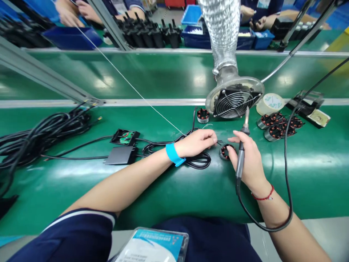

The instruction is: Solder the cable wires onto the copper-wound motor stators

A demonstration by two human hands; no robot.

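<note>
Two hands of mine are over the green bench point(163, 189). My right hand point(249, 160) is closed round one soldering iron point(240, 163), tip pointing away, its thumb against one coil ring point(223, 153). My left hand point(195, 143) has its fingers drawn narrow on thin dark wires point(219, 142) beside that ring, above looped black cable point(197, 162). Leftward lie two small boxes: an open box point(134, 138) with one circuit board point(126, 137) inside, and a grey box point(120, 155) whose inside I cannot see. Farther off, one ring point(203, 116) sits near one fan point(234, 103); rightward is a ring cluster point(272, 134), too crowded to count. Beyond, at least four blue bins point(68, 39) stand, one holding white pieces point(196, 31).
</note>
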